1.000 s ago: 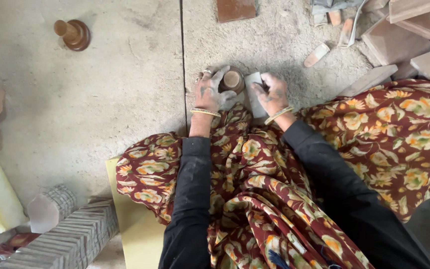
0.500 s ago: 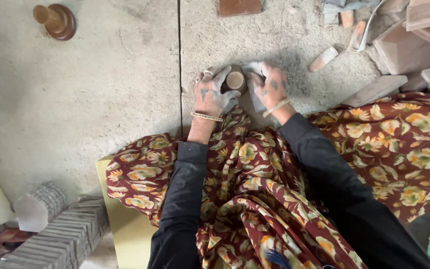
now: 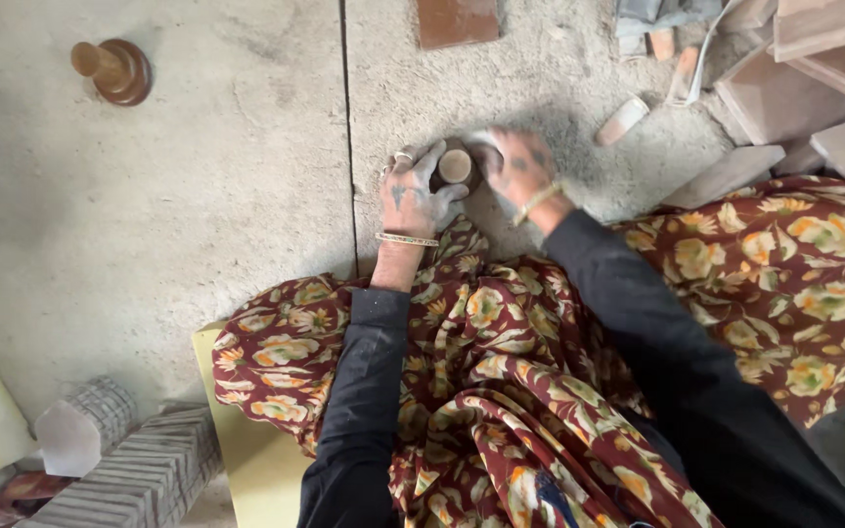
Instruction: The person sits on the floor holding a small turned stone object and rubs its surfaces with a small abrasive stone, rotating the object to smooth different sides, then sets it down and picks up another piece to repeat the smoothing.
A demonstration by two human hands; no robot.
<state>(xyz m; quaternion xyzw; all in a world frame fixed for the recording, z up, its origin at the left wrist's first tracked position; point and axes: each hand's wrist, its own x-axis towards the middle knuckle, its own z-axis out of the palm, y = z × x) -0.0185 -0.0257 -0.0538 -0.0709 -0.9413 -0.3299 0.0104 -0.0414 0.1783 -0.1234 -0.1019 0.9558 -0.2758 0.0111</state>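
1. A small round clay cup, pale at its open top, is seen on the dusty concrete floor, just in front of the person's lap.
2. The cup is gripped from the left by the left hand: the fingers are curled closed around its side, and a ring and a bangle are worn on this hand.
3. The cup is touched from the other side by the right hand, which is smeared with clay and blurred; whether its fingers are closed on the cup or only pressed against it cannot be told.
4. Both arms are covered by dark sleeves, and the lap is draped in a maroon cloth printed with orange and yellow flowers.
5. A brown wooden tool with a round base and upright handle is stood well apart, toward the far left of the floor.
6. Flat clay slabs and broken pieces are piled at the far right, and a reddish square tile is laid beyond the hands.
7. Stacks of pale ribbed blocks are set near the left knee, beside a yellow mat.
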